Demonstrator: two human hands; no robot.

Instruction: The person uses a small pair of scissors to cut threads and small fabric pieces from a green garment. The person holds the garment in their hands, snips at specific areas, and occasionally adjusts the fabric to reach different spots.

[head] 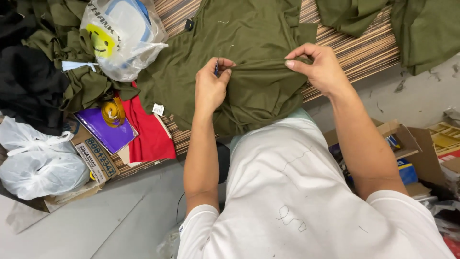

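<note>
Your left hand (211, 86) is closed on a small blue-handled tool (217, 67) and pinches the olive garment (254, 43) at one end of a raised fold — the fold runs sideways across the striped worktop (354, 52) near its front edge — to your right hand (318, 67), pinching the other end.

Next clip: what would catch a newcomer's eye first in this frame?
Centre frame, the left hand and right hand pinch a stretched fold of an olive-green fabric garment on a striped wooden table; the left also grips a small blue tool. Upper left sits a clear plastic bag with a yellow smiley face, and a red cloth lies below it.
</note>
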